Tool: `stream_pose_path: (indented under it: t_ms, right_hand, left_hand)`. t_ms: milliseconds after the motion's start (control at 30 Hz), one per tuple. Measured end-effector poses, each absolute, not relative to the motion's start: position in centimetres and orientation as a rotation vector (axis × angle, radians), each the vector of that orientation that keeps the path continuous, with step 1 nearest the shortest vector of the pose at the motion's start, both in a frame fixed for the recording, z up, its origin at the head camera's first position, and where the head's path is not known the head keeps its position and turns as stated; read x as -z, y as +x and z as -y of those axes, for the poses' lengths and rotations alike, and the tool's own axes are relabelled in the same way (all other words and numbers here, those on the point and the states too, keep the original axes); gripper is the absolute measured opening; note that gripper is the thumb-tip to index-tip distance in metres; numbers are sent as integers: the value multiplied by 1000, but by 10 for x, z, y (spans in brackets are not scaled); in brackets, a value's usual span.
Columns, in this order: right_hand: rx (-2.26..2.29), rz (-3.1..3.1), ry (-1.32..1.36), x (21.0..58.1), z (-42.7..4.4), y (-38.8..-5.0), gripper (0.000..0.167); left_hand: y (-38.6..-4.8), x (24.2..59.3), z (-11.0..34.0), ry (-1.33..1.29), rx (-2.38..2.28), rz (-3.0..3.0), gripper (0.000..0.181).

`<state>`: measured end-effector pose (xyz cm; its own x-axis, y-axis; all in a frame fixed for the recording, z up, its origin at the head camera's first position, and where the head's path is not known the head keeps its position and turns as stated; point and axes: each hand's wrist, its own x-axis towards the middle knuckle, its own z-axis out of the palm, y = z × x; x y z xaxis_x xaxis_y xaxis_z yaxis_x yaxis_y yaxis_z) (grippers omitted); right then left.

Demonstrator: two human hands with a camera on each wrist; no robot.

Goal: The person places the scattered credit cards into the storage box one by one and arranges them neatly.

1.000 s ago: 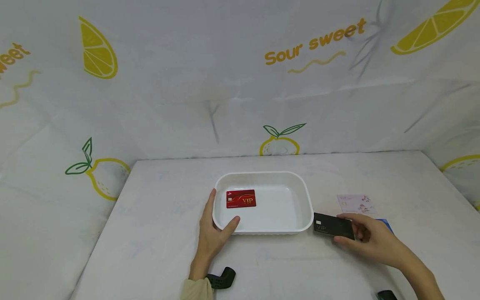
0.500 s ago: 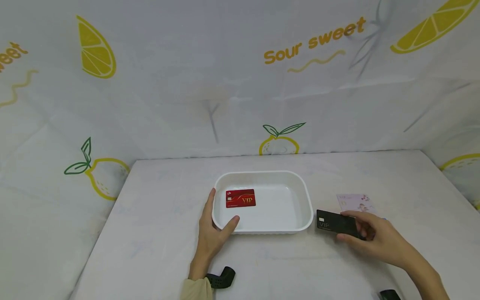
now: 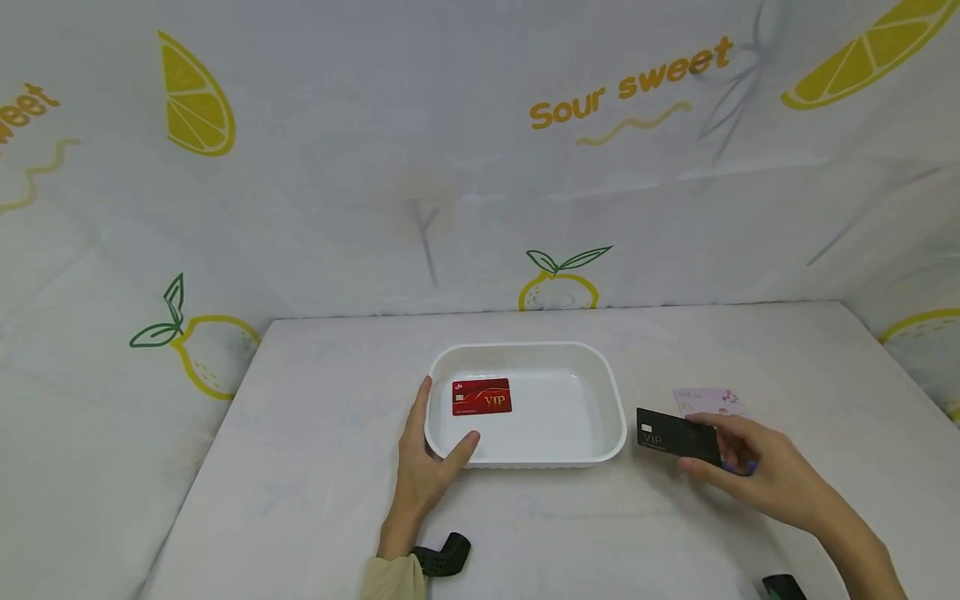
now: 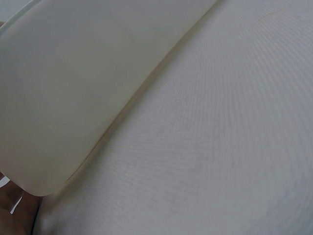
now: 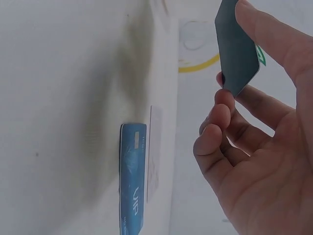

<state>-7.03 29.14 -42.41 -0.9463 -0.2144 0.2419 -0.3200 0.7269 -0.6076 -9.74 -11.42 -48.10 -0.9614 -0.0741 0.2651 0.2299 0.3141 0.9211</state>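
Observation:
My left hand (image 3: 427,471) holds the near left corner of a white plastic tray (image 3: 558,421), thumb over the rim and fingers along the outside. Inside the tray, toward its left, lies a red VIP card (image 3: 482,397). Just right of the tray, my right hand (image 3: 761,471) pinches a black VIP card (image 3: 677,436) by its right end, thumb against fingers. In the right wrist view this black card (image 5: 237,51) is raised off the table. Below it on the table lies a blue VIP card (image 5: 133,176), mostly hidden by the hand in the head view.
A pale pink card (image 3: 701,400) lies on the white-covered table (image 3: 555,533) behind my right hand. Black wrist devices show at the left wrist (image 3: 444,556) and at the lower right. A lemon-print cloth (image 3: 337,208) hangs behind the table.
My right hand has drawn the black card slightly right and upward, away from the tray's right edge. The left hand, tray and red card have stayed in place.

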Motion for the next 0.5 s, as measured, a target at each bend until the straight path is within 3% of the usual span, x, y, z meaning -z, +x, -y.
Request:
stream_pose_path:
  t_ms: [500]
  right_hand:
    - [-1080, 2717, 515, 412, -278, -76, 50]
  left_hand:
    - [-99, 482, 114, -160, 1687, 2310, 95]
